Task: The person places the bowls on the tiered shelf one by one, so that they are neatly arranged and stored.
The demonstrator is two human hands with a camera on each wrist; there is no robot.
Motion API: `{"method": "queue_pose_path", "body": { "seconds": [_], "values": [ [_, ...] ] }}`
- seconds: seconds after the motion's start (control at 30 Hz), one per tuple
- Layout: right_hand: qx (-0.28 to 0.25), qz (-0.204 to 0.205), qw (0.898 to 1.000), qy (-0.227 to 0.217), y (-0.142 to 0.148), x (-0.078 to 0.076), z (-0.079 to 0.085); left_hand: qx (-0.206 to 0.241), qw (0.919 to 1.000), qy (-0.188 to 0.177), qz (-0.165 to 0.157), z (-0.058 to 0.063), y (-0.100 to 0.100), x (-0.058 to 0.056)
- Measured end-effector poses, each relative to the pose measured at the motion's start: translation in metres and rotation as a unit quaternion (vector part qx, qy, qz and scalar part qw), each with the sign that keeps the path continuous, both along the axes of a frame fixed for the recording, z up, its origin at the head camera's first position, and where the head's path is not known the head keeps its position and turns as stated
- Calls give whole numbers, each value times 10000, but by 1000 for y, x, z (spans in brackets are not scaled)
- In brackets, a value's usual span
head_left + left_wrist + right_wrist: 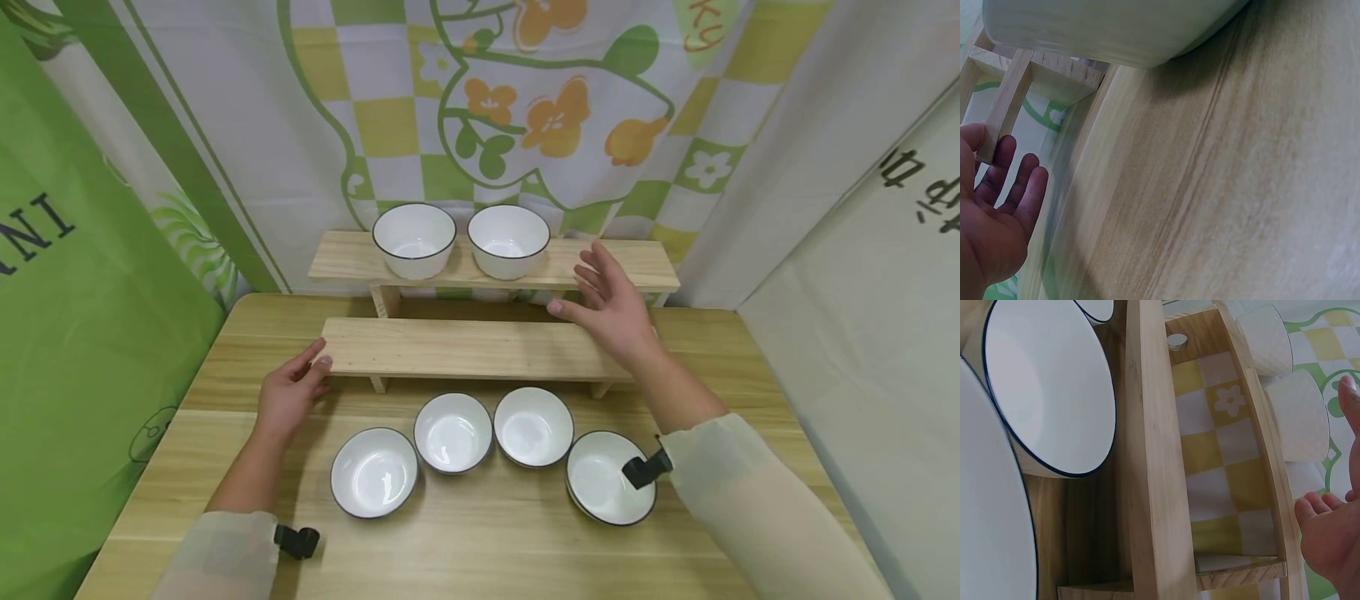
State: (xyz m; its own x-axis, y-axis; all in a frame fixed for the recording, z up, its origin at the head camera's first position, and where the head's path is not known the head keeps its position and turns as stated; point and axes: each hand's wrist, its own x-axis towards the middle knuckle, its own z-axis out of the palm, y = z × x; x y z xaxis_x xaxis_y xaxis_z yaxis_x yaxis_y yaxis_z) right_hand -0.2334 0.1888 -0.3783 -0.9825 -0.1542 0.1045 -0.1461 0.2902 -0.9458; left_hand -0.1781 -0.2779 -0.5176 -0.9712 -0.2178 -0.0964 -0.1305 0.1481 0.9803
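My left hand [288, 396] pinches the left end of the lower plank of a two-tier wooden shelf [465, 348]. In the left wrist view, the thumb and fingers lie on opposite sides of that plank [1007, 103]. My right hand [618, 312] hovers by the right part of the upper plank [648, 262], fingers spread and holding nothing. To its left, two white dark-rimmed bowls, a left bowl [415, 242] and a right bowl [508, 242], stand upright on that plank. The right wrist view shows the open palm [1335, 540] beside the upper tier.
Several more white bowls stand in a curved row before the shelf: a far-left bowl [374, 472], two middle ones, and a far-right bowl [611, 477] that seems stacked on another. Behind the wooden table [465, 550] hangs a patterned curtain [390, 125]; cloths flank both sides.
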Motion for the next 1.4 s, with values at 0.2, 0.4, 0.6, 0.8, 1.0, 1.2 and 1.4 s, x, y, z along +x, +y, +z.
{"method": "queue_pose_path", "body": {
  "seconds": [0.2,0.4,0.6,0.8,1.0,1.2,1.4],
  "values": [
    [186,57,9998,62,8,8,-5,74,10000,-1,9,-2,-1,-1],
    [100,152,9998,78,16,16,-13,72,10000,29,12,-4,-1,-3],
    [123,217,9996,138,20,22,-19,113,9999,15,12,-3,-3,-2],
    [89,254,9995,134,24,31,-25,132,9999,3,40,-3,-3,-1],
    [96,271,9988,389,32,40,-35,74,10000,-4,50,-3,-1,1],
    [-2,246,9980,575,43,51,-41,43,10000,-39,27,0,1,2],
    [76,217,9991,356,51,64,-47,77,10000,-3,-2,2,1,2]
  ]
}}
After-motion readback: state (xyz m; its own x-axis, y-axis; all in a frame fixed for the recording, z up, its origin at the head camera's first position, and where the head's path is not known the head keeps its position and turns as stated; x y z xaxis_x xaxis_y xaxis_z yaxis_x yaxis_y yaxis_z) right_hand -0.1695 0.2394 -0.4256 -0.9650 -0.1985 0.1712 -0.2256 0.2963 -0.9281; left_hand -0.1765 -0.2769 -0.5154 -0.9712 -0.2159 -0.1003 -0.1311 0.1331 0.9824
